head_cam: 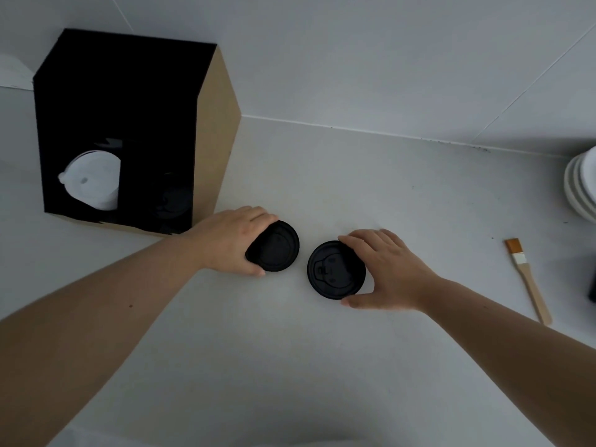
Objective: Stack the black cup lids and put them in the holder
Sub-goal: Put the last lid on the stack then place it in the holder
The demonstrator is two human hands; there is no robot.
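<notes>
Reaching across a pale grey countertop, both bare forearms extend from the lower corners of the head view toward two round black plastic cup lids lying near each other but apart. The left hand is curled over the left black lid, fingers draped across its far rim and thumb pressed at its near rim, so the lid is pinched between them; whether it is lifted off the surface cannot be told. The right hand spans the right black lid, half open, fingers touching the far right rim and thumb touching the near rim, the lid resting flat on the counter.

Just beyond the left hand stands a black-fronted brown cardboard holder with two front openings: the one farther left shows white lids, the one nearer the hand shows dim black lids. Well to the right of the right hand lies a wooden-handled pastry brush; farther right, at the frame edge, sits a stack of white dishes.
</notes>
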